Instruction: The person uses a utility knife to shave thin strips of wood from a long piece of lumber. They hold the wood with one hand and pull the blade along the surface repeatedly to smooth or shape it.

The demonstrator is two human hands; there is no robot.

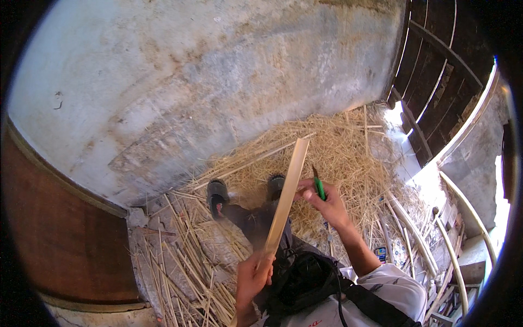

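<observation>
A long, pale split bamboo piece [287, 188] with a troughed face slants up and away in front of my body. My left hand [253, 275] is closed around its lower part. My right hand [326, 204] is beside the strip's middle, closed on a green-handled knife [319, 188]. The short dark blade points up and away from me. My right fingertips come up to the strip's right edge; whether they press on it I cannot tell.
Straw-like shavings [348, 158] cover the floor ahead. Thin split sticks [190, 267] lie in a heap at left. Bamboo poles [417, 234] lie and lean at right. A stained wall [218, 82] rises in front, a dark plank door [441, 71] at far right. My shoes [217, 196] stand beside the shavings.
</observation>
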